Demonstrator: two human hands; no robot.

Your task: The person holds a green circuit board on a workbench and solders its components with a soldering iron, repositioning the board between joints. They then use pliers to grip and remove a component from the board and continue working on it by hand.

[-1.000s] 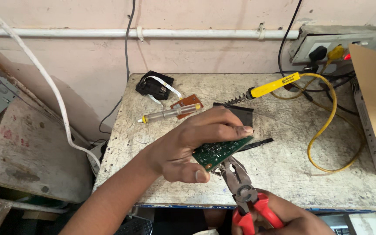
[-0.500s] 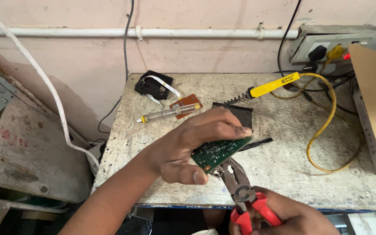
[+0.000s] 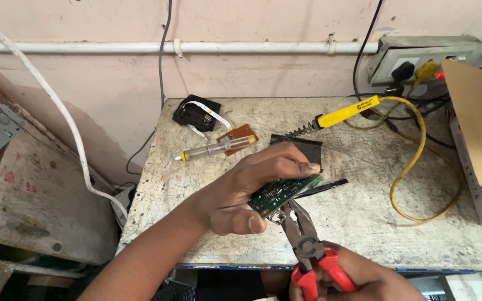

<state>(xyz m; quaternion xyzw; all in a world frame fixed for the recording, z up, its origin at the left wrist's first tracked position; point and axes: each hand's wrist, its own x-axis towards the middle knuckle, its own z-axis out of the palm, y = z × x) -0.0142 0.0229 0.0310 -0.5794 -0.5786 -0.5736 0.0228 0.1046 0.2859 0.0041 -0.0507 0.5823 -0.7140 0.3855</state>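
Head view, circuit board point(image 3: 283, 192) in left hand point(image 3: 241, 195) grip, pliers point(image 3: 302, 239) touching

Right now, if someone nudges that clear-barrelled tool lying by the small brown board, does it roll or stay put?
The clear-barrelled tool looks round along its length, so it probably rolls sideways when nudged. One end lies over the small brown board, which may check it. Slim and mostly plastic, so likely light.

Soft, even daylight; faint shadows, sharp focus, slight edge distortion.
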